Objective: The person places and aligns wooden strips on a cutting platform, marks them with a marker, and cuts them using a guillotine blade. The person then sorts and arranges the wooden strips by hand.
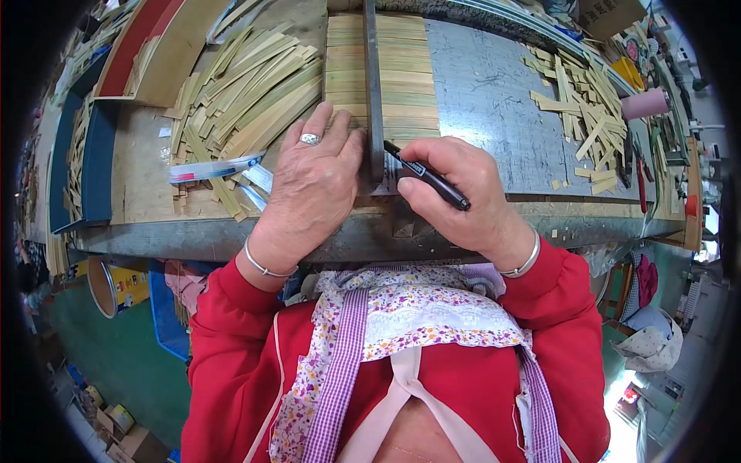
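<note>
My right hand (467, 181) grips a black marker pen (438, 185), its tip against the right side of a dark straight bar (374, 85) near the bar's front end. Under that bar lies a row of flat bamboo strips (407, 73), packed edge to edge. My left hand (315, 174) rests with fingers stretched out on the left side of the bar, its fingertips over the strips there. A ring is on one finger. Beside this hand, a loose heap of bamboo strips (262, 85) spreads on the bench.
Short strip pieces (590, 112) lie scattered on the right of the metal sheet (486, 100). A pink roll (646, 104) and red-handled pliers (641, 181) sit at the far right. On the left stand a blue box (98, 162) and a red-lined tray (158, 69). A clear plastic packet (216, 168) lies near my left hand.
</note>
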Tool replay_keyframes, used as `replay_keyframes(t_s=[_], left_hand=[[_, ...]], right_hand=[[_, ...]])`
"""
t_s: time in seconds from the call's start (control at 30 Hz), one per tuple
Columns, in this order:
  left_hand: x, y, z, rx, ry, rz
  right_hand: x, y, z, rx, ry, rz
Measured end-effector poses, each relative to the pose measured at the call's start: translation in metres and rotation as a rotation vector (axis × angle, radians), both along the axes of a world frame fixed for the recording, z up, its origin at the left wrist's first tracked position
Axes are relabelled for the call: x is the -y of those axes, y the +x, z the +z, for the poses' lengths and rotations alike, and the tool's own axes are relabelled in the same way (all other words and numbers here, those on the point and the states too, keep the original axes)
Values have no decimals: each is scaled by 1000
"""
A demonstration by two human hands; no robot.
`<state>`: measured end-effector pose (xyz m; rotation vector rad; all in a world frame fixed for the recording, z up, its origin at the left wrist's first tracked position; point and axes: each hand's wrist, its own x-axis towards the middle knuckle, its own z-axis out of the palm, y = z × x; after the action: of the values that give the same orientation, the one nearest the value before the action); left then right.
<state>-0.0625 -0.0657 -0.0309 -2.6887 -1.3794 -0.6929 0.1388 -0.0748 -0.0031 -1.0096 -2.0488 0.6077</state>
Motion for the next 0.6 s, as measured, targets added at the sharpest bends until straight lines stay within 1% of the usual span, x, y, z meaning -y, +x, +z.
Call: replay_keyframes(t_s=[0.07, 0.17, 0.2, 0.3, 0.33, 0.43, 0.6], left_hand=[[0, 0, 0, 4, -8, -3], [-1, -1, 0, -11, -1, -11], [-1, -1, 0, -11, 1, -12], [0, 0, 1, -8, 1, -20], [0, 0, 3, -6, -3, -23], [0, 1, 5, -7, -13, -23], [-1, 1, 4, -24, -20, -21]], right_hand=[[1, 2, 2, 4, -23, 1], [4, 7, -1, -228, -101, -88], [0, 16, -7, -240, -29, -119], [-21, 45, -23, 99, 211, -330], [-24, 51, -30, 218, 228, -382], [-24, 51, -39, 368, 274, -456], [-25, 50, -40, 401, 194, -448]])
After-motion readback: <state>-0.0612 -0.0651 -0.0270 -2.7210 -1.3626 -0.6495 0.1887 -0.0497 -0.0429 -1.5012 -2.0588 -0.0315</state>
